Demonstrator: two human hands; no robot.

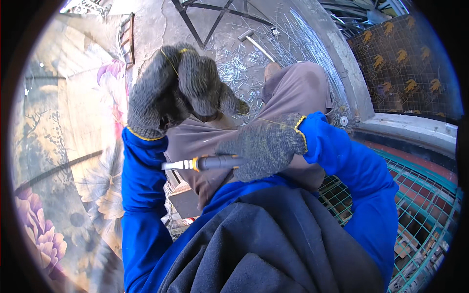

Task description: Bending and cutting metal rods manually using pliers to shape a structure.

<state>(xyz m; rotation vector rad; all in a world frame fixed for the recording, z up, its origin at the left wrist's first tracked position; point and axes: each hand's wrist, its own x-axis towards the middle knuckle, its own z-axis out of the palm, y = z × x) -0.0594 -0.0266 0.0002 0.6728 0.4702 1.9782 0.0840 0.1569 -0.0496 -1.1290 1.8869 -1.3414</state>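
Note:
Both my hands wear grey knitted gloves with yellow cuffs. My left hand [183, 88] is raised above my left knee, its fingers curled in. What lies inside those fingers, if anything, is hidden. Lower and to the right, over my lap, my right hand [268, 149] is closed around a slim hand tool [210, 163] with a dark grey handle, an orange collar and a pale metal end. The tool points left toward my left sleeve; its exact kind is unclear. A thin yellow thread [268, 120] trails from the right cuff toward the left fingertips.
A hammer [256, 45] with a pale handle lies on the concrete floor beside scattered short metal pieces [233, 67]. Long thin rods [312, 46] lie farther right. A dark metal frame [210, 24] stands ahead. Floral sheeting [63, 146] spreads left; green wire mesh [425, 200] is at right.

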